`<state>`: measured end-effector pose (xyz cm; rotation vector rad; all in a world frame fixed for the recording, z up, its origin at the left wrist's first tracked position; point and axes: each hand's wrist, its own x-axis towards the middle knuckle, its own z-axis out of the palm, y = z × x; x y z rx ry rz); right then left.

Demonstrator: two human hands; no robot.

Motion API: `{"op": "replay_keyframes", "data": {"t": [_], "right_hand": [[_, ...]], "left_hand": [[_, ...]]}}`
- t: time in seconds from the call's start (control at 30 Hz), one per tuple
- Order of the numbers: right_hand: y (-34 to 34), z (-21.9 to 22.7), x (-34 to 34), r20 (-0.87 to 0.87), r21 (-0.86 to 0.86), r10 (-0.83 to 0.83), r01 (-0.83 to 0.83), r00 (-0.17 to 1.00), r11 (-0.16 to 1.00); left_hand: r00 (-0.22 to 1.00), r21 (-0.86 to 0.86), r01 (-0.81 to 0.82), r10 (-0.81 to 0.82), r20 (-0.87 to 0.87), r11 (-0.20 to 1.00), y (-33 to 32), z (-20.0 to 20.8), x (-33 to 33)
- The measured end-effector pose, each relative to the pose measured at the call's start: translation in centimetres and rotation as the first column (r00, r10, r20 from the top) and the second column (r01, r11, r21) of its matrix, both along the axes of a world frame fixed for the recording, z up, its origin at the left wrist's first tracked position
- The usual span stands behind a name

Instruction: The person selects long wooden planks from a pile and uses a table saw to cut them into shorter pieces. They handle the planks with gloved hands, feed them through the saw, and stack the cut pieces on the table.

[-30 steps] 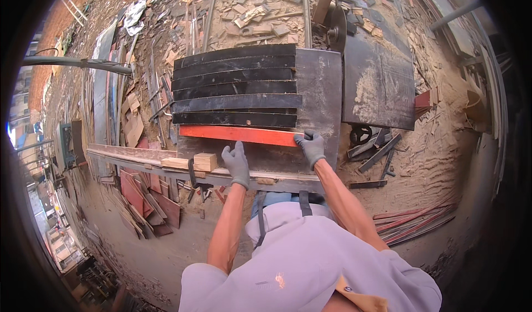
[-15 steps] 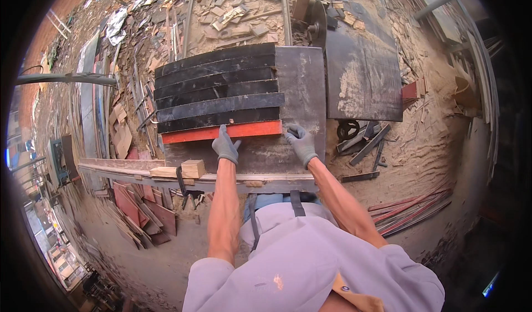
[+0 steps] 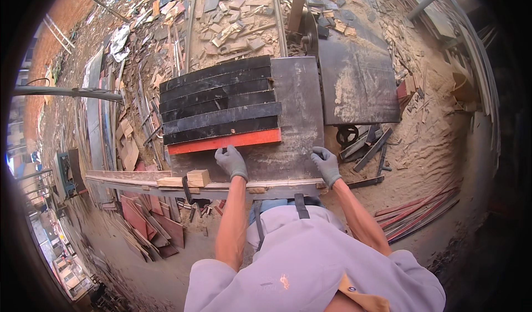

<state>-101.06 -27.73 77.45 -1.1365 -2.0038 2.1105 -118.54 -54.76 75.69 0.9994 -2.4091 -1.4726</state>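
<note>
The red strip [image 3: 224, 141] lies crosswise on the grey metal tabletop [image 3: 302, 107], its long axis running left to right, just ahead of the hands. The gloved left hand [image 3: 231, 162] rests flat beside its near edge, fingers loosely bent, gripping nothing. The gloved right hand [image 3: 326, 165] lies open on bare tabletop, well right of the strip's end, also holding nothing. Black strips [image 3: 219, 98] pack the far side, so open room lies rightward and along the near edge, where a wooden block [image 3: 198, 177] sits on the rail [image 3: 127, 182].
</note>
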Motion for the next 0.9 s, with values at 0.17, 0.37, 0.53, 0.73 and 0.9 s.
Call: {"op": "replay_keyframes", "data": {"t": [0.17, 0.37, 0.53, 0.73, 0.9], "right_hand": [[3.3, -1.6, 6.3, 0.037, -0.040, -0.127, 0.129, 0.991, 0.991], [5.4, -3.5, 12.1, 0.072, 0.002, -0.227, 0.228, 0.971, 0.974], [5.0, -4.6, 13.6, 0.057, -0.050, -0.248, 0.251, 0.967, 0.967], [4.8, -4.4, 13.6, 0.062, -0.005, -0.255, 0.256, 0.965, 0.967], [4.7, -4.5, 13.4, 0.078, -0.032, -0.252, 0.255, 0.965, 0.966]], "left_hand": [[0.846, -0.427, 0.502, -0.530, 0.061, 0.752, 0.5, 0.8, 1.2], [0.810, -0.535, 0.562, -0.549, 0.206, 0.630, 1.5, 4.8, -1.1], [0.726, -0.610, 0.647, -0.613, 0.311, 0.457, 1.3, 4.8, -2.8], [0.685, -0.643, 0.669, -0.645, 0.338, 0.374, 3.1, 7.6, -6.0], [0.625, -0.618, 0.731, -0.646, 0.438, 0.287, 2.9, 7.7, -8.4]]}}
